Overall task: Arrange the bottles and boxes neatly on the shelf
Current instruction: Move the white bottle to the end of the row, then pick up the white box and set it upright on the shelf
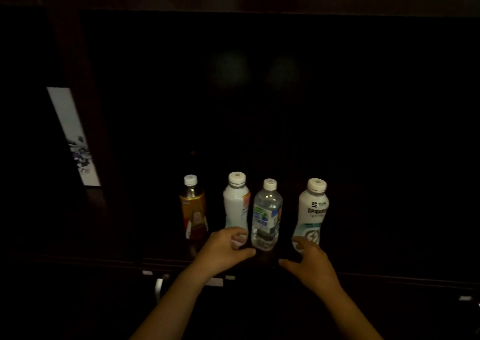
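Four capped bottles stand upright in a row on a dark shelf (363, 236). From the left they are an amber tea bottle (193, 207), a white bottle with a pink label (235, 204), a clear water bottle (267, 215) and a white bottle with dark lettering (313, 210). My left hand (224, 250) curls around the base of the pink-labelled white bottle, thumb stretched in front toward the water bottle. My right hand (310, 263) has its fingers spread, and the fingertips touch the base of the lettered white bottle. No boxes are visible.
The scene is very dark. A pale panel with a flower print (74, 137) leans at the left behind a dark upright post. A metal handle (159, 286) and small pale tags sit on the front edge below the shelf.
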Action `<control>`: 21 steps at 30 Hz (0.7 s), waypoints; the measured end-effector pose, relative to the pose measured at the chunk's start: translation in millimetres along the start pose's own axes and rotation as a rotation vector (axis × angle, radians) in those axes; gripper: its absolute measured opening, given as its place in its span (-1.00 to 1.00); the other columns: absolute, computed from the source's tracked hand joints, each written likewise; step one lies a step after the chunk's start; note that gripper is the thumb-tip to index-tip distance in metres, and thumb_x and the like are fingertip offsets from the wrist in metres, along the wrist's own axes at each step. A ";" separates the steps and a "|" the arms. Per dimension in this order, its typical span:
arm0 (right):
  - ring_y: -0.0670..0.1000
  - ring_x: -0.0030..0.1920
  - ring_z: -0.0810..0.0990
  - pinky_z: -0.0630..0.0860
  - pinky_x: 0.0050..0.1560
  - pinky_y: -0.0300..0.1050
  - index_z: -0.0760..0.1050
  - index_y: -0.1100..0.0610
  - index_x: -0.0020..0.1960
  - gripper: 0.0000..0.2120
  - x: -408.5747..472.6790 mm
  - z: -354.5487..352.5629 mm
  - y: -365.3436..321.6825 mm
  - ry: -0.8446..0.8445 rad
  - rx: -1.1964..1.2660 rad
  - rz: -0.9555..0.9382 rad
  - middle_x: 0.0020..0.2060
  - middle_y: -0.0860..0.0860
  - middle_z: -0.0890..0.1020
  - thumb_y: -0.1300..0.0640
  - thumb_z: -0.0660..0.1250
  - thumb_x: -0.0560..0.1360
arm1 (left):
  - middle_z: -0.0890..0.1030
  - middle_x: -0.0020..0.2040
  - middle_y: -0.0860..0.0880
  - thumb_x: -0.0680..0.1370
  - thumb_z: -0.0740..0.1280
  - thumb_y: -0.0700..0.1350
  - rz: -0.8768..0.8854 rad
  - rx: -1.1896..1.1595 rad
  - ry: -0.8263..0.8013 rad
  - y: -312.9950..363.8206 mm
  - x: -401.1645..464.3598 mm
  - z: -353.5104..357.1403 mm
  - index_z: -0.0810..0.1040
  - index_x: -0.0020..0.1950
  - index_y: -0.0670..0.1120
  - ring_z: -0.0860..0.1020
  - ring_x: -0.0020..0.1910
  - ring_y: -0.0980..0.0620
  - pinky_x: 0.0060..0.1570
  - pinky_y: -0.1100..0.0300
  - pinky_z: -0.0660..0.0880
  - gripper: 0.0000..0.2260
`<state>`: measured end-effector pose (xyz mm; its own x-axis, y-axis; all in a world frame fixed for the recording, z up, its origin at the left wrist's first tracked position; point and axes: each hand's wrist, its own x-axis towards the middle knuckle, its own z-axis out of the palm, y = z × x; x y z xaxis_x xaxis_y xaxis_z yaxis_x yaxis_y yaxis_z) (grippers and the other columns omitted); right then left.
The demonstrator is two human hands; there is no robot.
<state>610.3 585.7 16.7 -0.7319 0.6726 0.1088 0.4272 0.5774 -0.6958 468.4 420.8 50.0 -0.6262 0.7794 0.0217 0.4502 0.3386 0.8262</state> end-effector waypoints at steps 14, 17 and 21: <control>0.03 0.23 0.46 0.50 0.11 -0.06 0.26 -0.02 0.38 -0.33 -76.1 199.3 -275.3 -0.069 -0.008 -0.324 0.26 0.04 0.45 -0.07 0.43 0.34 | 0.54 0.07 0.03 0.35 0.48 0.02 -0.161 0.145 0.311 -173.2 -184.3 -273.6 0.43 0.30 0.03 0.52 0.03 0.11 0.05 0.29 0.44 -0.46; 0.03 0.25 0.44 0.52 0.13 -0.01 0.22 -0.04 0.40 -0.31 -78.5 225.7 -321.7 -0.086 -0.007 -0.376 0.30 0.03 0.42 -0.08 0.42 0.36 | 0.51 0.05 0.05 0.36 0.46 0.03 -0.165 0.162 0.345 -183.7 -198.0 -322.1 0.41 0.31 0.03 0.52 0.04 0.09 0.03 0.28 0.44 -0.46; 0.02 0.22 0.46 0.51 0.12 -0.03 0.22 -0.04 0.39 -0.31 -62.9 249.4 -365.6 -0.079 0.025 -0.392 0.27 0.03 0.44 -0.09 0.42 0.35 | 0.54 0.04 0.01 0.39 0.45 -0.04 -0.118 0.158 0.372 -194.7 -192.9 -369.6 0.41 0.32 -0.01 0.57 -0.02 0.06 -0.01 0.26 0.49 -0.48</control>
<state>367.8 216.9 87.1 -0.8760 0.3649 0.3154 0.0945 0.7711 -0.6297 266.2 9.7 93.0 -0.8537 0.4963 0.1578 0.4352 0.5134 0.7396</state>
